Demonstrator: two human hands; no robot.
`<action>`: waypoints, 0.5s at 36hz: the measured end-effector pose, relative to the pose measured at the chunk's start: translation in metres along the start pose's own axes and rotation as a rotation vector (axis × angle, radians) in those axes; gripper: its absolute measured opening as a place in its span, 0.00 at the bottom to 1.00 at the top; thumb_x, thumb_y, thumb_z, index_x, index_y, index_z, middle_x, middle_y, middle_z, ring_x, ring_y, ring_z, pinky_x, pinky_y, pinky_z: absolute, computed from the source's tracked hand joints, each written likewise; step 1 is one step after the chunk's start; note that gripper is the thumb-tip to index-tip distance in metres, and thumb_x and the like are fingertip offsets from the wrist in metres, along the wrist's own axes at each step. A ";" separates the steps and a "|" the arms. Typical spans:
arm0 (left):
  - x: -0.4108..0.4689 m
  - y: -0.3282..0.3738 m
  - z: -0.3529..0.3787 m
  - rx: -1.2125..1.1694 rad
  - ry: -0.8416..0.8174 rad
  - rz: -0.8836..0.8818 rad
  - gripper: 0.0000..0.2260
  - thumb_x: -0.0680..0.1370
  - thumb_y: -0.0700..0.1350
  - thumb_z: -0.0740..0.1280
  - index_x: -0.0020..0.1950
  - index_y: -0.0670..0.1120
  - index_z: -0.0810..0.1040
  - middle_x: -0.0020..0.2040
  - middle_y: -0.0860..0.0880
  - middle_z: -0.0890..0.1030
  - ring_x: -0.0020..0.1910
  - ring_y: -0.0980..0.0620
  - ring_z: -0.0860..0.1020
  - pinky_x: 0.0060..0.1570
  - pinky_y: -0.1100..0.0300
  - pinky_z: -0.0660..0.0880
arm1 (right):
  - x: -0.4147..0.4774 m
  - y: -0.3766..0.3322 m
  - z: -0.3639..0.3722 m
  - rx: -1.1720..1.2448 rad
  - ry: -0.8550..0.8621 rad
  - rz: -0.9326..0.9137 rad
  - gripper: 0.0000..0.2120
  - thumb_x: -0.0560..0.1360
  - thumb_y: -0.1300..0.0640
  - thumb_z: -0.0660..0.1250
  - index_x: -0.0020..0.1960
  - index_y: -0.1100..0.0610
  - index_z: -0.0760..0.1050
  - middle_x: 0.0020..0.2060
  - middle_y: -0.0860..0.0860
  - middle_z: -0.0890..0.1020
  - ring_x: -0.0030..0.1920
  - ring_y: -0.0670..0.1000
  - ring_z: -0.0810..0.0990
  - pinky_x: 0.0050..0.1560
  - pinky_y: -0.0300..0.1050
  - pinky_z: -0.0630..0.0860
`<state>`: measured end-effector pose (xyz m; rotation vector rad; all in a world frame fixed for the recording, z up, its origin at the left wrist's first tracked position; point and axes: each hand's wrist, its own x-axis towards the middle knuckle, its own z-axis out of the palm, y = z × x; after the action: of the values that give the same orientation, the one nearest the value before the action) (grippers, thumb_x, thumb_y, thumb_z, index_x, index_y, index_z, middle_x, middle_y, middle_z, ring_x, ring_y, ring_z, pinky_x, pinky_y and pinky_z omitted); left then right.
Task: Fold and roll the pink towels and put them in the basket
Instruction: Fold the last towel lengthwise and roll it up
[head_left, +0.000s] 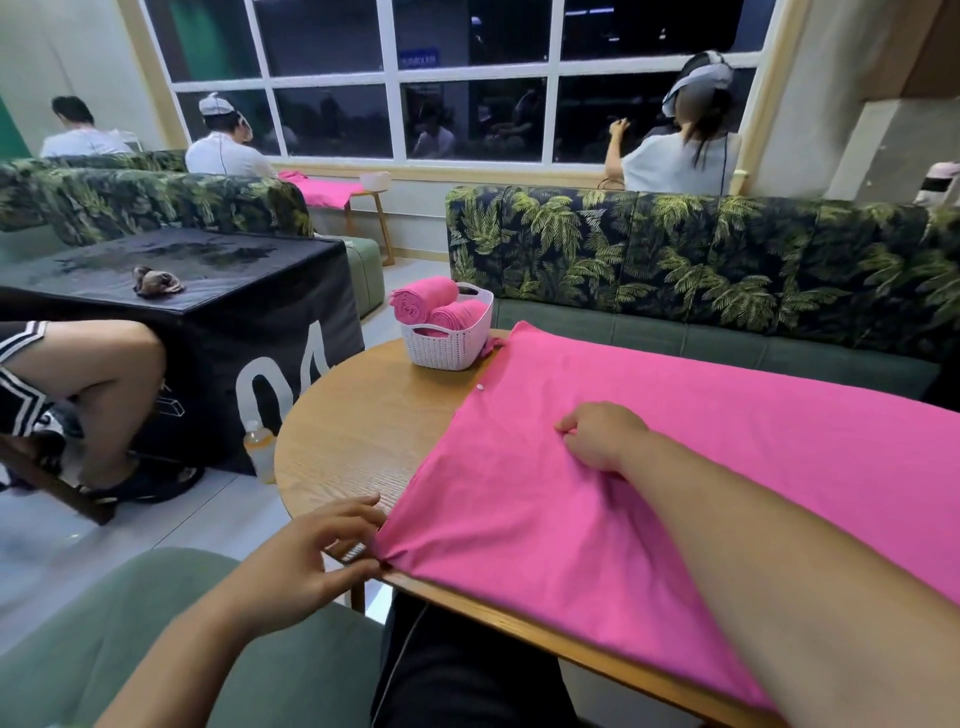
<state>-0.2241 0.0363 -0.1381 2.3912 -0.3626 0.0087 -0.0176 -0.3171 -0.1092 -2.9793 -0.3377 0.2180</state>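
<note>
Two hands are at work on one cloth, and we take the scene from the left. Farthest left stands a black cloth-covered table (208, 291) printed with white numerals. A person's bare leg (104, 374) is beside it, and a clear plastic bottle of yellowish drink (258, 449) stands on the floor at its foot.

Next comes our left hand (322, 551), reaching over the edge of the round wooden surface (363, 426). Its thumb and fingertips pinch the near-left corner of the large pink towel (675, 493), where the fabric bunches into small folds.

Farther back on the surface sits the white woven-pattern plastic basket (449, 345) (two rolled pink towels (415, 306) lie inside, their ends poking above the rim). It is just beside the spread towel's far-left corner.

The large towel lies flat over the right part of the surface and runs out of view on the right. Our right hand (602, 436) sits on its left half, knuckles up. Its fingers are curled under and gather a pinch of cloth, and creases run from there toward the pinched corner. Behind it all stretches a green sofa with a palm-leaf print back (675, 249).
</note>
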 end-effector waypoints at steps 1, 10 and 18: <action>0.000 0.000 0.002 0.005 0.034 0.007 0.08 0.78 0.57 0.73 0.57 0.62 0.84 0.66 0.67 0.79 0.74 0.67 0.67 0.72 0.55 0.68 | 0.000 0.000 0.000 0.001 -0.002 0.001 0.20 0.80 0.55 0.63 0.69 0.44 0.80 0.69 0.45 0.80 0.68 0.54 0.78 0.69 0.46 0.74; 0.025 0.045 0.009 -0.369 0.324 0.076 0.07 0.85 0.44 0.63 0.49 0.46 0.79 0.44 0.51 0.83 0.46 0.54 0.82 0.49 0.61 0.76 | -0.001 0.000 0.000 -0.008 -0.024 0.003 0.20 0.81 0.56 0.62 0.71 0.44 0.79 0.71 0.46 0.79 0.69 0.55 0.77 0.70 0.46 0.72; 0.039 0.049 0.022 -0.596 0.435 -0.058 0.19 0.85 0.57 0.59 0.47 0.41 0.70 0.40 0.47 0.69 0.42 0.48 0.68 0.46 0.47 0.66 | -0.002 0.002 0.001 -0.010 -0.026 -0.007 0.20 0.82 0.54 0.61 0.72 0.43 0.77 0.73 0.46 0.76 0.72 0.54 0.75 0.73 0.47 0.71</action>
<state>-0.2016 -0.0228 -0.1179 1.7473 -0.0700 0.3408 -0.0191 -0.3192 -0.1104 -2.9868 -0.3532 0.2558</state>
